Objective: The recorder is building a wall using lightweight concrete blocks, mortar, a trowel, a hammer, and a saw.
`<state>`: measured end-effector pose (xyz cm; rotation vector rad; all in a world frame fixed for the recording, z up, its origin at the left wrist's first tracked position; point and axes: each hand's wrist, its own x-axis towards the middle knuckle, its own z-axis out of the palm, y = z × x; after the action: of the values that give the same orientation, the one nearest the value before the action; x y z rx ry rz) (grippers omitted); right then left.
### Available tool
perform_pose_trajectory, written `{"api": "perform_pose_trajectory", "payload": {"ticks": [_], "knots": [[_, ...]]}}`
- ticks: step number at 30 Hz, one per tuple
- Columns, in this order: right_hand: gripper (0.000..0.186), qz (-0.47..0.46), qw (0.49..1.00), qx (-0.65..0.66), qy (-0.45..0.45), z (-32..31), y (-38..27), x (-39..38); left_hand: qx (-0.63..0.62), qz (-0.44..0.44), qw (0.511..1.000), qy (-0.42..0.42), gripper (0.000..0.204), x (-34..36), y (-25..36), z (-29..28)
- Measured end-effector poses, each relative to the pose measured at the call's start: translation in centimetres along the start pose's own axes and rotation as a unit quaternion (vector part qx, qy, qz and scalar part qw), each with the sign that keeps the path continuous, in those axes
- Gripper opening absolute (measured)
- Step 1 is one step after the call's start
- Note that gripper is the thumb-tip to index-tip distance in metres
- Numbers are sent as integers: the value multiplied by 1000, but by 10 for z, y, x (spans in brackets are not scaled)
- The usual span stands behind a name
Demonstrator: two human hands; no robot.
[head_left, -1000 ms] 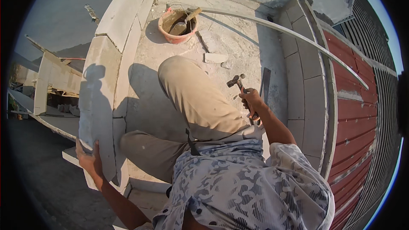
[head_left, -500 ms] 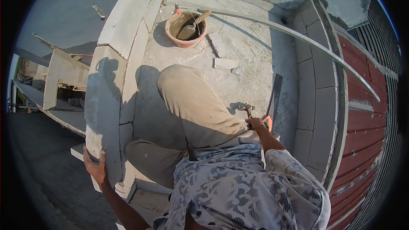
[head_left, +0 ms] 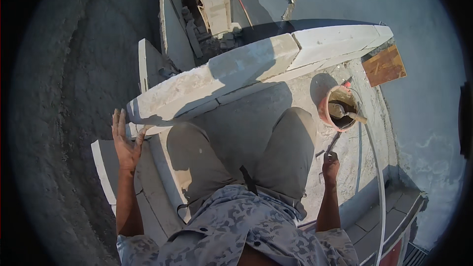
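Observation:
My left hand (head_left: 127,145) is open, fingers spread against the near left end of a long pale block (head_left: 172,93) that tops a low wall. My right hand (head_left: 331,166) is closed beside my right knee on what looks like the hammer, its head hard to make out. Just beyond that hand a long dark strip (head_left: 336,139), possibly a saw blade, points toward a pink bucket (head_left: 325,113) of grey mortar. A trowel (head_left: 360,118) lies across the bucket with its wooden handle over the rim.
A brown board (head_left: 384,66) stands beyond the bucket. A long pale bar (head_left: 377,177) runs along the right. A lower block wall (head_left: 394,212) is at bottom right. Beyond the left wall are a drop to dark ground (head_left: 69,118) and a partly built block structure (head_left: 212,5).
The view has turned left, bringing the long block wall across the front and the bucket to the right. My left hand's fingers have straightened and spread at the block's end.

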<state>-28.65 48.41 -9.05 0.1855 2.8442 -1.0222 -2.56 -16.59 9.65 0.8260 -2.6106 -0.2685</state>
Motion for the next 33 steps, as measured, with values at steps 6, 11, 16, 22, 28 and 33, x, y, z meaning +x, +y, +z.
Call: {"api": "perform_pose_trajectory", "payload": {"ticks": [6, 11, 16, 22, 28, 33], "knots": [[34, -476, 876, -71, -2, 0, -303, 110, -28, -245, 966, -72, 72, -221, -12, 29], [36, -712, 691, -120, -35, 73, -399, 142, -120, -560, 779, -257, 72, -435, 82, 67], [39, -681, 678, -269, -67, 86, -428, 144, -235, -781, 513, -266, 81, -589, 230, 107], [50, -698, 637, -323, -43, 106, -429, 170, -281, -902, 307, -116, 50, -650, 358, 149], [62, -660, 662, -351, -60, 112, -446, 183, -62, -953, 212, 206, 64, -718, 377, 179], [60, -674, 673, -294, -81, 103, -450, 131, -156, -939, 204, 228, 85, -732, 358, 171]]}}
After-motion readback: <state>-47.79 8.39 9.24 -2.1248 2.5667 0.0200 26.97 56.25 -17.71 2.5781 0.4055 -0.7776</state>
